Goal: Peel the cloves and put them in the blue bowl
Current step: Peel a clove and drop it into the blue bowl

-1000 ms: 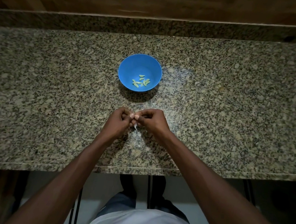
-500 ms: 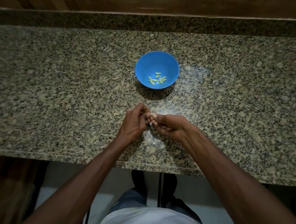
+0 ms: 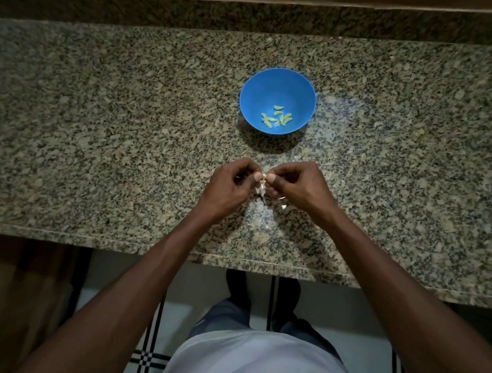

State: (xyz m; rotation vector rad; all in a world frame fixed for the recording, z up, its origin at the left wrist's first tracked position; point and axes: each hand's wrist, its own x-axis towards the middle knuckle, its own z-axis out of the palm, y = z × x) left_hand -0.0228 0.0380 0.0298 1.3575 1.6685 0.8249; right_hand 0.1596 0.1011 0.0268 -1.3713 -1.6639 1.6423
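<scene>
A blue bowl (image 3: 252, 93) stands on the granite counter with several pale peeled cloves (image 3: 276, 117) in its bottom. Just in front of it, my left hand (image 3: 228, 185) and my right hand (image 3: 298, 184) meet fingertip to fingertip over the counter. Between them they pinch one small clove (image 3: 262, 179), mostly hidden by the fingers, with a strip of thin white skin (image 3: 261, 190) hanging from it.
Thin pale scraps of peel (image 3: 262, 216) lie on the granite counter (image 3: 89, 134) under and just behind my hands. The counter's front edge (image 3: 136, 245) runs close to my body. A raised granite ledge and wood panel run along the back.
The view has shifted, so bowl and hands sit differently in frame. My hands stay joined on the clove; the right hand's fingers have turned and the skin strip hangs lower.
</scene>
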